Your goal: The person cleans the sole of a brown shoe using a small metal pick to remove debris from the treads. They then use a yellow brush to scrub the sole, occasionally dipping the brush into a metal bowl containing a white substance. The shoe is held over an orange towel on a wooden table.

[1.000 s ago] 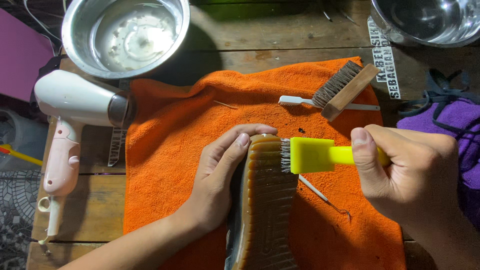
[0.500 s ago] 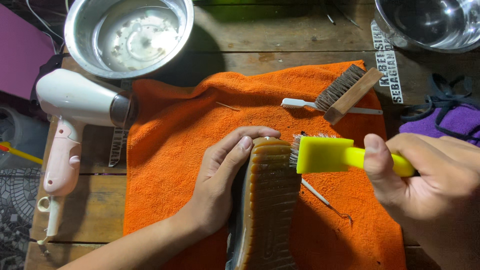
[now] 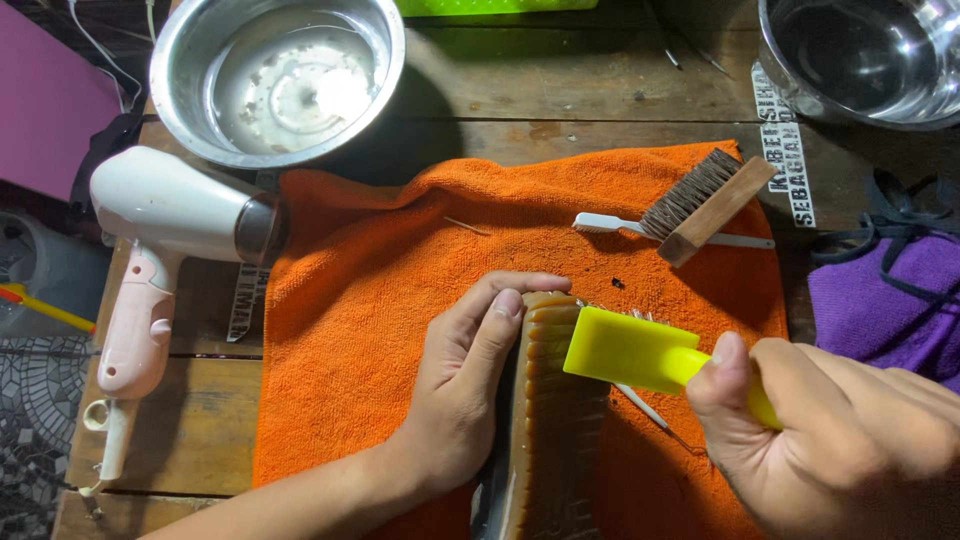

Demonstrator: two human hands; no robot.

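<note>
Dark wooden bench (image 3: 560,110), orange towel (image 3: 380,300) spread across it. Left hand (image 3: 465,385) grip clamped on shoe (image 3: 550,420), sole up, on towel. Right hand (image 3: 840,430) grip closed round yellow brush (image 3: 625,350), over sole. 2 steel bowls (image 3: 275,80) at far edge; hairdryer (image 3: 165,250) left; wooden brush (image 3: 705,200) on towel.

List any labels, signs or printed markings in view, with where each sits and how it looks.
Printed strip: on the wooden table right of the orange towel, upright narrow band, white lettering on dark.
Printed marking: on the table beside the hair dryer, narrow, whitish, partly hidden.
No packages or screens.
</note>
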